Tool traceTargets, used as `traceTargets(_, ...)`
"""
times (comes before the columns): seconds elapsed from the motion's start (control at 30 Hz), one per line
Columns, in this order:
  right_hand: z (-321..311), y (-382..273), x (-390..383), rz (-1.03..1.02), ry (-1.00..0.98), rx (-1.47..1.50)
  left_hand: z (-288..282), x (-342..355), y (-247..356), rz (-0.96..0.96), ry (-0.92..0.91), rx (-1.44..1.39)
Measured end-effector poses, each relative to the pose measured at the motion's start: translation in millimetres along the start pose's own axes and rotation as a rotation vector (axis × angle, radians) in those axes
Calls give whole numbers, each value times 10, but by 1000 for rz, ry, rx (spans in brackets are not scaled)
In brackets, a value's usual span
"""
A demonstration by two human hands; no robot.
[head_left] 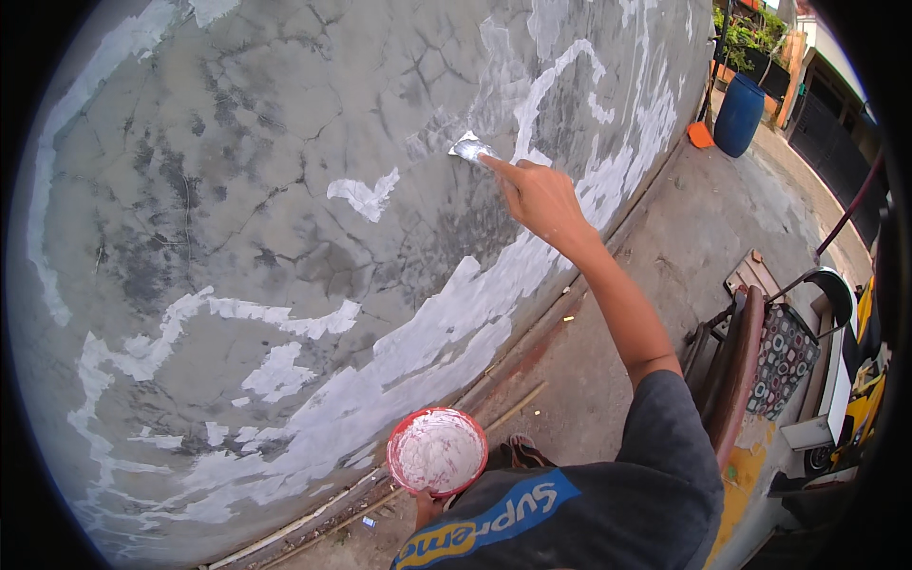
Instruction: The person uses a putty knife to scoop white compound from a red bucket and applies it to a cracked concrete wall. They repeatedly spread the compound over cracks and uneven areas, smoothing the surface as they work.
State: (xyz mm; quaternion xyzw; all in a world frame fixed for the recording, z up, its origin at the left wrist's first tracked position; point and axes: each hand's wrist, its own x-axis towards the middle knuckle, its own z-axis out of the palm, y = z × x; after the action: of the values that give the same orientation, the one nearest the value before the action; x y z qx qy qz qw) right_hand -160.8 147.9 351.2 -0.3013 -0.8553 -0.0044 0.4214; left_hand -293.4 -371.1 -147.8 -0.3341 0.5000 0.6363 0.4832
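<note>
My right hand [543, 199] is raised to the grey, cracked wall [313, 228], its fingers closed round a putty knife [470, 147]. The metal blade lies against the wall with some white paste on it. Down near the wall's foot, my left hand [427, 505] grips a red bowl [484, 445] by its near side, mostly hidden under the bowl. White putty [437, 454] fills the bowl and smears its inner sides. Irregular white patches [366, 197] cover parts of the wall, densest along the lower part.
Thin poles [518, 404] lie on the ground along the wall's base. To the right stand a brown-edged piece of furniture [736, 380] and a patterned cushion [784, 356]. A blue barrel [739, 116] and an orange object [700, 135] are at the far right.
</note>
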Motion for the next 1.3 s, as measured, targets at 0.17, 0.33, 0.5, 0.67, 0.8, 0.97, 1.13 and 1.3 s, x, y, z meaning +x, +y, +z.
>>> traceTargets(0.17,-41,-63,-45,274,78,507,6,-153,7,116,-46,256)
traceTargets(0.33,-74,-164,15,560,126,1589,12,55,61,157,-74,360)
traceTargets(0.5,-259,-106,463,445,272,1423,-28,192,81,217,-93,450)
traceTargets(0.67,-250,-383,931,303,361,581,-65,231,72,272,-99,517)
traceTargets(0.8,181,-415,1159,225,558,232,38,326,155,308,-136,581)
traceTargets(0.97,43,-559,922,198,362,273,-56,367,113,369,-166,645)
traceTargets(1.13,-733,-300,937,318,74,452,-264,457,12,482,-229,655)
traceTargets(1.3,-868,-200,1196,405,57,473,-502,658,-46,1024,-411,1202)
